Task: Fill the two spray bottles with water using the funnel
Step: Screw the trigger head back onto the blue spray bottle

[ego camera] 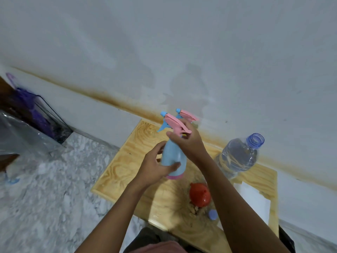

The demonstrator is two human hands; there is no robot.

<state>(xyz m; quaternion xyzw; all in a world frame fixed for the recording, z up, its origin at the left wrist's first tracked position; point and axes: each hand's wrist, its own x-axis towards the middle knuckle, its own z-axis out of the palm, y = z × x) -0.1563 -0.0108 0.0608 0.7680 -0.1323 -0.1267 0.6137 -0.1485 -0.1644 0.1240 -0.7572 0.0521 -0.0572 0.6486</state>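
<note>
A light blue spray bottle [173,157] with a pink base and pink trigger head is held above the wooden table [127,161]. My left hand [156,165] grips its body low down. My right hand [187,141] wraps the neck just under the pink head. Behind it stands a second spray bottle [186,115]; only its pink and blue head shows. A red funnel [199,194] lies on the table nearer to me. An uncapped clear water bottle [237,157] stands at the right, with its blue cap [212,214] lying near the table's front edge.
A white sheet [255,199] lies on the table's right side. The table stands against a white wall with a brown stain line. To the left are a marble floor, a clear plastic bag [21,136] and a black wire rack [52,117] holding something purple.
</note>
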